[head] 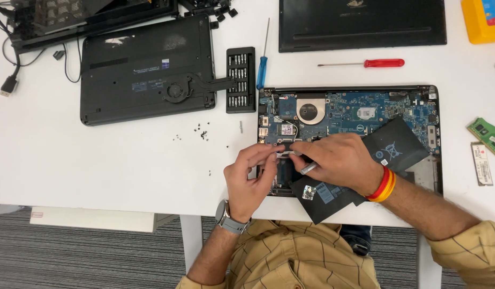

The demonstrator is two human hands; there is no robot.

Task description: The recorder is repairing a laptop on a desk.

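- far left on the white bench point(70, 160) there's a black cable with a plug point(8, 84), next to a closed-up black laptop base point(145, 72) lying underside up with its fan showing
- a few tiny loose screws point(202, 134) are scattered on the bench just below that base
- right of it sits a black bit set tray point(241, 80), with a blue-handled screwdriver point(263, 64) just beside it
- left hand point(250, 176), watch on the wrist, has its fingers point(269, 152) pinched shut on a small part at the near-left edge of the opened laptop point(354, 115), can't tell exactly what the part is
- right hand point(341, 160) is touching the same spot, fingers curled around a slim silver tool point(307, 168), red and orange bands on the wrist
- a flat black battery pack point(397, 147) lies tilted across the open laptop, partly under the right hand
- red-handled screwdriver point(365, 63) lies above the laptop, a removed black bottom cover point(362, 24) beyond it
- far right: green memory stick point(485, 135) and a small card point(481, 163) near it
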